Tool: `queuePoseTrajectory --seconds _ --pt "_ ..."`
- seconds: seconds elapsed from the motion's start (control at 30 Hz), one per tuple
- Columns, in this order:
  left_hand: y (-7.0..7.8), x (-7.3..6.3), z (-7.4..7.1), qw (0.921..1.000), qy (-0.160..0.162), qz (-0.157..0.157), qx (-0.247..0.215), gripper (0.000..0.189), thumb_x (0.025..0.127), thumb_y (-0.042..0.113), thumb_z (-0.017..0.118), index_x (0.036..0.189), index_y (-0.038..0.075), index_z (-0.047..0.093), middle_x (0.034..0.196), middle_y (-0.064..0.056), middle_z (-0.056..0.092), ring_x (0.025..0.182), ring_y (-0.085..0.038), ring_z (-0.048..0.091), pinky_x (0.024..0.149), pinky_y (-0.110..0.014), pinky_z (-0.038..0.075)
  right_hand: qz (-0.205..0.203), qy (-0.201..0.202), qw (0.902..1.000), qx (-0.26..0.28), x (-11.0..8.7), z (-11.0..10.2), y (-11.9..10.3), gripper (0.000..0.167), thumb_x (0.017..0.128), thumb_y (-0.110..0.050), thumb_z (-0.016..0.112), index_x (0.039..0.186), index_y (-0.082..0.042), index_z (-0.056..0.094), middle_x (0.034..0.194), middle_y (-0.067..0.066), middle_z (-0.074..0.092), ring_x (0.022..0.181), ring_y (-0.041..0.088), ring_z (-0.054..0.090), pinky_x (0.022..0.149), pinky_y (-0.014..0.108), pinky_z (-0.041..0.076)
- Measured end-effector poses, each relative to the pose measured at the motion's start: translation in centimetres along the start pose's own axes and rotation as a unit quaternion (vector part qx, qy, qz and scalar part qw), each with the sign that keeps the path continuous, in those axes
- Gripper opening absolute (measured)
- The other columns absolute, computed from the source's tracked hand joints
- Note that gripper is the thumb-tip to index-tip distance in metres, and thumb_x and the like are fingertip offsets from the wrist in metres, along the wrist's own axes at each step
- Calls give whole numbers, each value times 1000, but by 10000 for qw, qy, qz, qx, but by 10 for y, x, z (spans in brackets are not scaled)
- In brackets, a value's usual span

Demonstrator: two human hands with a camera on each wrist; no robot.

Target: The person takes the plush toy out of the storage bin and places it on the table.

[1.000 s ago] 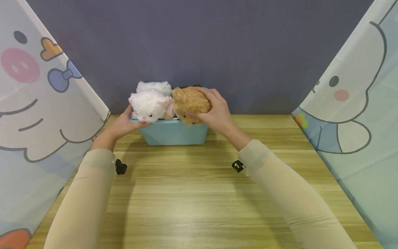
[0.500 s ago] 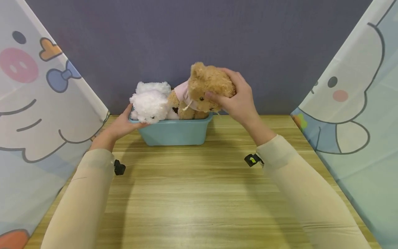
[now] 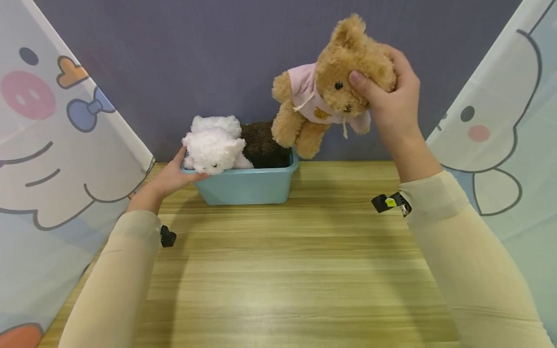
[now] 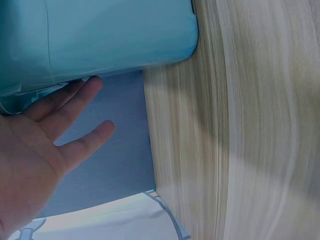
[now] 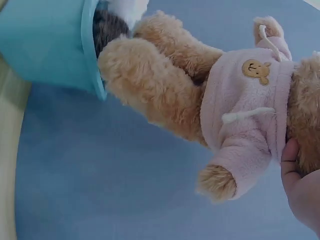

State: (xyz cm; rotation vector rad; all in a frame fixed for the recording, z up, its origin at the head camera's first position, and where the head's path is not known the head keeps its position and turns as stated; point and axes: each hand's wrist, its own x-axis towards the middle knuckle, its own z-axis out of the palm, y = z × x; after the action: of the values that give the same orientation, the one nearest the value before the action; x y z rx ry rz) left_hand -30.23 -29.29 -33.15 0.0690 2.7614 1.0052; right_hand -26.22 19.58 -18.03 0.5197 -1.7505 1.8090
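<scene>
Head view: your R hand (image 3: 398, 96) is clamped on the head of the teddy bear (image 3: 324, 92), thumb beside one eye, and the bear's up in the air, feet by the R end of the blue bin (image 3: 248, 187). Big change vs. 1 sec ago, when it was down in there; half a sec ago its legs were still inside. R wrist view has the feet overlapping the rim, so can't tell if they touch. Bear's tilted, head to the R, legs down-L, pink hoodie (image 5: 245, 97) in full view.

Meaning: lift-out looks approx. done. Its old spot now shows a dark brown plush (image 3: 258, 137) next to the white plush (image 3: 215, 150), both still in the bin.

L hand (image 3: 167, 180) hasn't shifted: fingers straight & apart at the bin's L end, thumb along the front rim, prob. steadying it. Bin looks to sit where it was on the wood surface (image 3: 261, 270), so that hold seems OK.
</scene>
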Motion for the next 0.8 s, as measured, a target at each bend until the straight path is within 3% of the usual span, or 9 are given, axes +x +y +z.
queuePoseTrajectory --seconds 0.13,0.23,0.43,0.6,0.8 --pt "0 2 0 10000 29 51 20 133 90 72 72 164 31 -32 179 -21 -11 162 -57 6 125 -79 21 245 14 9980 -589 12 -8 -7 55 85 -19 91 135 -24 71 130 -3 66 119 15 59 98 32 49" --pt "-1 3 -1 10000 47 64 49 133 90 71 72 164 31 -31 178 -22 -10 162 -58 7 125 -79 21 542 -135 9910 -1217 20 -13 -6 55 85 -23 91 136 -28 71 129 -8 65 118 12 59 98 31 49" --pt "0 2 0 10000 -6 26 49 134 89 73 72 164 33 -32 179 -21 -10 162 -58 7 125 -79 21 1035 -484 9665 -2299 25 -21 9 59 87 -37 89 141 -38 66 131 -13 63 118 9 58 98 32 49" --pt "1 3 1 10000 9 63 -49 133 89 72 73 164 34 -31 179 -20 -10 162 -57 6 125 -79 20 1266 -593 9510 -2758 29 -27 24 62 85 -45 89 143 -41 64 133 -12 63 118 9 57 98 32 49" --pt "1 4 1 9998 6 143 -132 132 91 67 74 164 35 -31 179 -18 -11 163 -55 5 125 -78 21 1560 -964 9260 -3299 27 -28 42 74 85 -59 85 151 -44 56 154 -2 57 132 20 55 108 47 50"
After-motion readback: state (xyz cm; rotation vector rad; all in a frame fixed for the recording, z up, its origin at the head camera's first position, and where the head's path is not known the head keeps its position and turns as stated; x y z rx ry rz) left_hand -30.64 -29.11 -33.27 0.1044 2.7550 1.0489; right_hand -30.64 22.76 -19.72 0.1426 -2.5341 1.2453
